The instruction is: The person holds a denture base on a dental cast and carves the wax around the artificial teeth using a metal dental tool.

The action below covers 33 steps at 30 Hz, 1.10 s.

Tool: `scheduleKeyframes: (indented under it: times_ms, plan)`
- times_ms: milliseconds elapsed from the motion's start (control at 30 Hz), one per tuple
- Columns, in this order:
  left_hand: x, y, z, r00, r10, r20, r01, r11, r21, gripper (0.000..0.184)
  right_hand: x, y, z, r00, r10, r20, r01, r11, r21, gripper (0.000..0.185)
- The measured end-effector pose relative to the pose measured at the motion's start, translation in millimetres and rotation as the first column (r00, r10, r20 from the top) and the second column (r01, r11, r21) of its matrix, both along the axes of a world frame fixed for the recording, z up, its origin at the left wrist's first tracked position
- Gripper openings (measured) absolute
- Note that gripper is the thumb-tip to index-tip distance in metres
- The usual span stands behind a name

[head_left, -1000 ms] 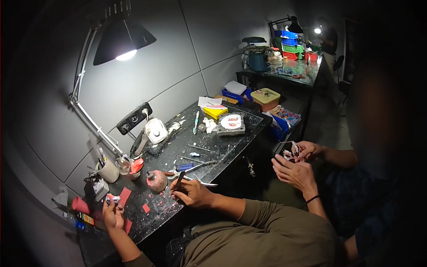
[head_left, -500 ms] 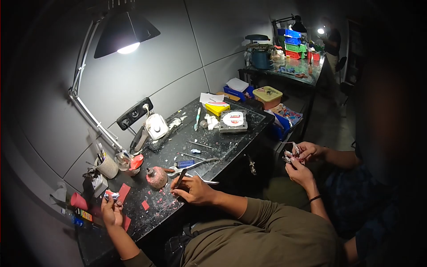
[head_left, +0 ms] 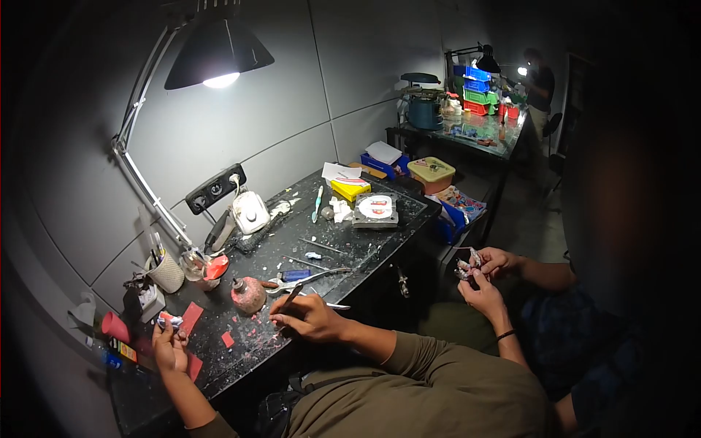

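The speckled flask (head_left: pixel 249 295) stands near the worktop (head_left: pixel 226 361)'s front edge, probably to be within easy reach of either side. Left of it, the left hand (head_left: pixel 171 349) is nearly closed, pinching a small white-and-red piece (head_left: pixel 170 320) between thumb and fingertips; that hold seems chosen to leave its upper side uncovered and facing the light. Just right of the flask, the right hand (head_left: pixel 312 320) is curled around a dark-handled tool (head_left: pixel 292 295), gripped like a pen, likely for fine control; whether its tip touches anything is too small to tell. A red sheet (head_left: pixel 191 319) lies left of the flask, close by the piece, perhaps as handy material. Left of the flask and farther back, a woven cup (head_left: pixel 166 274) keeps slim tools upright, presumably for quick picking. A lamp (head_left: pixel 220 58) hangs above and beyond the flask, apparently placed to light both hands.
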State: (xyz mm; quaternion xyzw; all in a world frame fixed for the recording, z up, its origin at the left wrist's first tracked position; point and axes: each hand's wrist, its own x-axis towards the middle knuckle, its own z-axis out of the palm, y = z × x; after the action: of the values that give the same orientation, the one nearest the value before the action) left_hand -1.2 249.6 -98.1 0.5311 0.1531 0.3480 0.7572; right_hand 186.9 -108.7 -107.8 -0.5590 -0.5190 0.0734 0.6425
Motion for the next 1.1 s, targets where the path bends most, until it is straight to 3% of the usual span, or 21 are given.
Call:
scheduleKeyframes:
  times_ms: [67, 200, 300, 433, 500, 567, 633, 667, 733, 767, 833, 900, 1000, 1100]
  plan:
    - [-0.2, 0.7, 1.5, 1.0, 0.003, -0.004, -0.003, 1.0, 0.013, 0.022, -8.2, -7.0, 8.6, 0.98, 0.016, -0.201, -0.028, 0.998, -0.06, 0.018]
    - [0.3, -8.6, 6.1, 1.0, 0.028, -0.009, -0.028, 1.0, -0.002, 0.025, -12.9, -40.1, 44.8, 0.997, -0.061, -0.04, 0.066, 0.988, 0.136, 0.013]
    - [0.6, -15.4, 10.9, 0.999, 0.032, -0.009, -0.032, 0.999, -0.012, 0.025, -14.7, -61.2, 80.2, 0.878, -0.443, 0.184, 0.313, 0.819, 0.48, 0.01]
    - [2.6, -10.4, 6.6, 1.0, 0.012, -0.015, -0.013, 1.0, -0.016, 0.031, -30.1, -79.4, 106.7, 0.792, -0.575, 0.204, 0.403, 0.744, 0.533, 0.01]
    - [5.4, -13.7, 9.9, 1.0, -0.005, -0.018, 0.005, 1.0, -0.021, 0.036, -32.0, -85.2, 120.6, 0.562, -0.683, 0.466, 0.589, 0.726, 0.355, 0.01]
    - [3.5, -32.0, 25.5, 0.999, -0.049, 0.018, 0.05, 0.997, -0.064, 0.043, -28.5, -86.0, 122.4, 0.551, -0.692, 0.466, 0.673, 0.699, 0.243, 0.01]
    - [0.3, -52.1, 41.0, 0.995, -0.075, 0.062, 0.075, 0.997, -0.008, 0.049, -23.1, -93.2, 130.5, 0.549, -0.721, 0.424, 0.705, 0.671, 0.23, 0.011]
    - [-1.1, -58.2, 44.6, 0.992, -0.08, 0.095, 0.079, 0.997, 0.008, 0.049, -16.2, -104.0, 133.6, 0.508, -0.702, 0.5, 0.689, 0.679, 0.253, 0.012]
    - [-5.5, -69.6, 50.1, 0.985, -0.081, 0.151, 0.082, 0.997, 0.001, 0.049, -7.6, -136.4, 143.3, 0.613, -0.665, 0.426, 0.689, 0.714, 0.124, 0.014]
    - [-6.1, -67.5, 52.3, 0.983, -0.083, 0.164, 0.085, 0.996, -0.006, 0.049, -7.3, -154.1, 147.6, 0.725, -0.643, 0.247, 0.669, 0.743, -0.026, 0.016]
    - [-6.8, -68.9, 50.7, 0.985, -0.074, 0.154, 0.08, 0.996, -0.029, 0.048, -1.0, -183.8, 151.9, 0.672, -0.74, 0.029, 0.74, 0.673, -0.005, 0.011]
    - [-6.5, -69.7, 51.5, 0.985, -0.072, 0.158, 0.086, 0.993, -0.081, 0.045, 20.7, -214.5, 147.3, 0.566, -0.82, -0.088, 0.812, 0.572, -0.116, 0.016]
    - [-2.5, -63.1, 41.7, 0.981, -0.071, 0.18, 0.088, 0.992, -0.089, 0.043, 45.8, -236.4, 134.5, 0.447, -0.894, 0.025, 0.845, 0.413, -0.34, 0.029]
    - [-3.7, -61.0, 40.6, 0.982, -0.077, 0.174, 0.083, 0.996, -0.027, 0.042, 51.6, -233.6, 130.6, 0.537, -0.844, -0.007, 0.742, 0.476, -0.472, 0.029]
